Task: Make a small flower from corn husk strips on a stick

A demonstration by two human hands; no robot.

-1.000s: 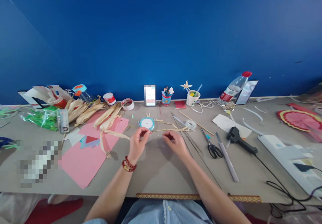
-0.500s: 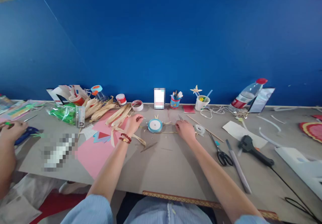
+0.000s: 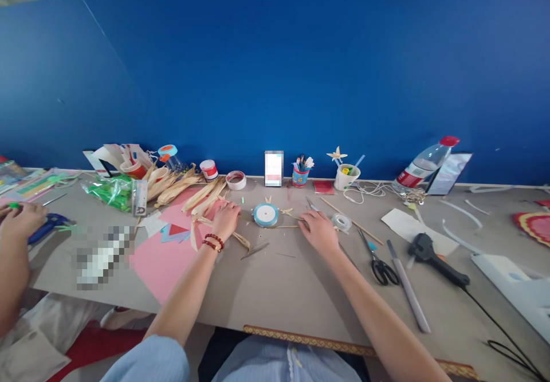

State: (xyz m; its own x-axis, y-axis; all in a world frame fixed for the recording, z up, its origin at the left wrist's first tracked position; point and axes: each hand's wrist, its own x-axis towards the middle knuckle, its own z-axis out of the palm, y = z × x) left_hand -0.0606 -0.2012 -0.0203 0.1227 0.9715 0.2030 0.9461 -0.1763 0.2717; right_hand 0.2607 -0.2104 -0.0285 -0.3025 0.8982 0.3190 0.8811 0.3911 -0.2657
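Observation:
My left hand (image 3: 226, 219) rests low, palm down, over dry corn husk strips (image 3: 241, 239) beside the pink paper (image 3: 158, 267). Its fingers curl downward, and whatever lies under them is hidden. A small pale green piece (image 3: 243, 200) sits just beyond those fingers. My right hand (image 3: 318, 231) is closed, its fingertips pinching a thin straw-coloured strip (image 3: 293, 216) against the table. Pointed metal tips (image 3: 309, 202) stick out past the right knuckles. Between both hands lies a light blue ribbon spool (image 3: 266, 215), with small husk pieces (image 3: 285, 212) at its edge.
Clear tape (image 3: 342, 222), black scissors (image 3: 381, 268), a grey rod (image 3: 409, 290) and a black glue gun (image 3: 436, 259) lie to the right. Cups (image 3: 347, 177), a phone (image 3: 274, 168) and a bottle (image 3: 423, 164) line the wall. A co-worker's hand (image 3: 23, 221) is at far left.
My left hand has come down from its raised pinch onto the husk strips. The pale green piece now shows on the table. My right hand has shifted slightly, its fingertips lower at the strip.

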